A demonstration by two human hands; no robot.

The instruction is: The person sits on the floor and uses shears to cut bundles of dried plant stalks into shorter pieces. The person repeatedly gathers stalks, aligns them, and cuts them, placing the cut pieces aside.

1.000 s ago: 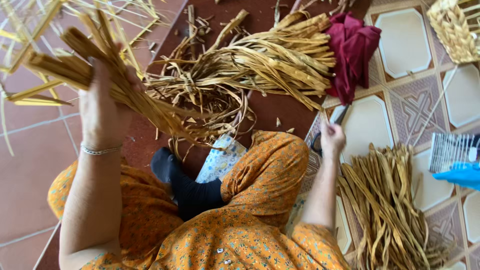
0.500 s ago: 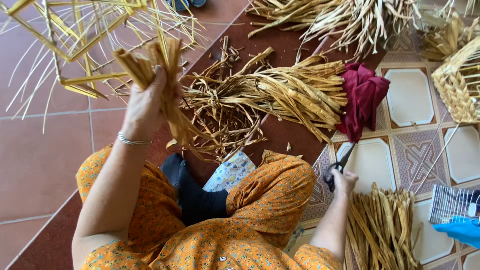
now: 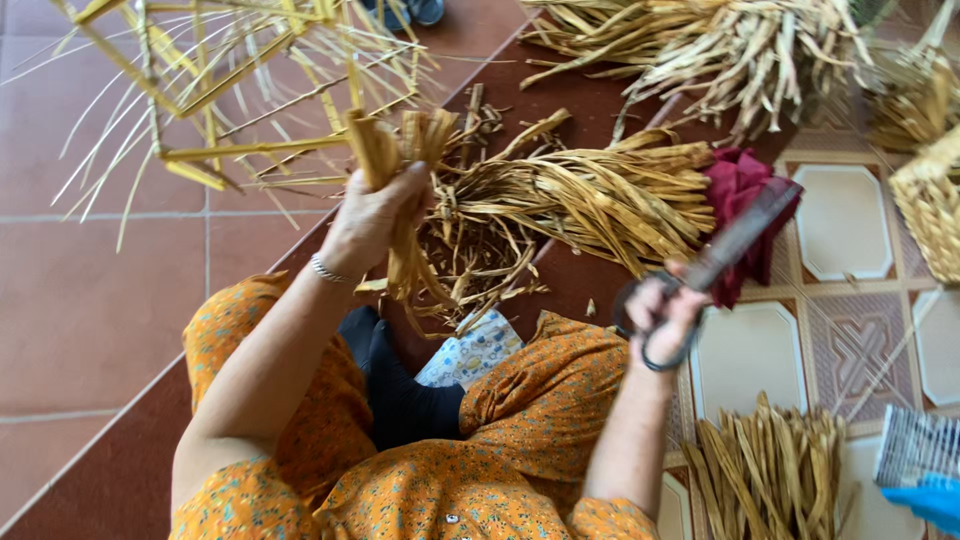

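Now strips (image 3: 400, 180) left, scissors (image 3: 700, 280) right

Dark red crumpled cloth (image 3: 735, 185) lies on the tiled floor (image 3: 90, 310) at far right. Woven straw basket (image 3: 930, 210) at right edge. Yellow bamboo frame (image 3: 200, 110) far left.

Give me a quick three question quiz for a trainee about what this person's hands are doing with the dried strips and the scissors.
1. True or false: the left hand grips a bundle of dried strips.
2. What does the right hand hold? A) a brush B) scissors C) a basket
3. What colour is the cloth beside the strip pile on the floor?

Key: 1 true; 2 B; 3 dark red.
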